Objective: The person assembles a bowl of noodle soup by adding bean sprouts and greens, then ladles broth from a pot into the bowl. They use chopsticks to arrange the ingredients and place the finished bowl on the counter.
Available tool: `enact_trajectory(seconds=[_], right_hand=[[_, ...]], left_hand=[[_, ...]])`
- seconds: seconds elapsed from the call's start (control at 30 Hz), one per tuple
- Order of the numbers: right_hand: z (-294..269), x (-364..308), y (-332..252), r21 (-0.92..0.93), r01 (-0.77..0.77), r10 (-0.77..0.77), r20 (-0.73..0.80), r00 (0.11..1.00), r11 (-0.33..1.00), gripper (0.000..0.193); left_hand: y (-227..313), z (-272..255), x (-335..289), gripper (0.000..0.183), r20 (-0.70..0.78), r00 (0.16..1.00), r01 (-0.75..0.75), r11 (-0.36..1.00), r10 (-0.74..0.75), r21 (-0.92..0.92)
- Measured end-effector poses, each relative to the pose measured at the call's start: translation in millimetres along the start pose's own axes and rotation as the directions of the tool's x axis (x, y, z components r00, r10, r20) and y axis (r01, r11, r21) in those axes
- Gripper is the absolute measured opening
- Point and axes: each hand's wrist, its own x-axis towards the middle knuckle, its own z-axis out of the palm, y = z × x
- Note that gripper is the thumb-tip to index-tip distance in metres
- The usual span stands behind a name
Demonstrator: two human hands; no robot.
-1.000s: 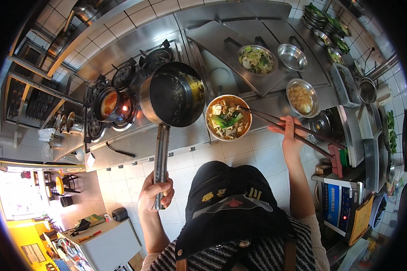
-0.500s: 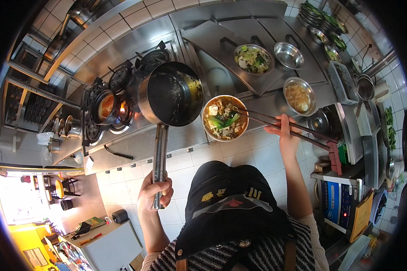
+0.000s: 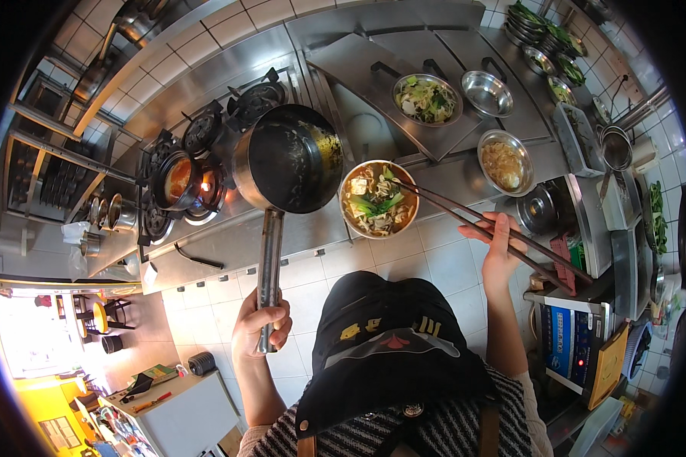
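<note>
My left hand is closed round the metal handle of a deep, dark pan. The pan has pale and yellowish residue inside, and its rim is close to the left side of a white-rimmed bowl. Leafy greens, pale cubes that look like tofu, mushrooms and reddish broth fill the bowl. My right hand grips a pair of long dark chopsticks. Their tips are at the bowl's upper right edge, by the greens, while their thick ends point down to the right.
A pot of red-orange liquid sits on the stove, beside a lit burner flame. To the right on the steel counter are a metal bowl of vegetables, an unfilled metal bowl and a bowl of pale food.
My right hand has moved slightly right and down, and the chopsticks tilt more steeply, with their tips now higher at the bowl's edge. The pan and left hand have barely moved.
</note>
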Motion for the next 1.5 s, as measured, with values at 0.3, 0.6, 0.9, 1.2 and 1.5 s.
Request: enact_trajectory(seconds=[0.3, 0.6, 0.9, 1.2, 1.5], right_hand=[[0.4, -21.8, -15.4, -0.095, 0.108, -0.084, 0.228, 0.970, 0.990, 0.019], [16.1, -42.1, -7.4, -0.259, 0.594, -0.381, 0.562, 0.734, 0.762, 0.023], [4.7, -39.7, -26.1, -0.257, 0.271, -0.157, 0.388, 0.908, 0.928, 0.008], [29.7, -26.4, -11.4, -0.229, 0.163, -0.081, 0.329, 0.941, 0.960, 0.014], [35.5, -26.2, -8.6, -0.241, 0.162, -0.074, 0.339, 0.938, 0.957, 0.015]], left_hand=[[1.0, 2.3, -0.1, 0.018, 0.005, 1.000, 0.001, 1.000, -0.001, 0.003], [1.2, 2.9, -2.8, 0.018, -0.002, 1.000, 0.012, 1.000, -0.012, 0.013], [1.6, -0.8, -4.2, 0.018, -0.010, 1.000, 0.012, 1.000, -0.012, 0.008], [1.5, -5.4, -6.1, 0.018, 0.012, 1.000, 0.002, 1.000, -0.002, 0.006], [1.3, -7.0, -4.8, 0.018, 0.001, 1.000, 0.007, 1.000, -0.007, 0.002]])
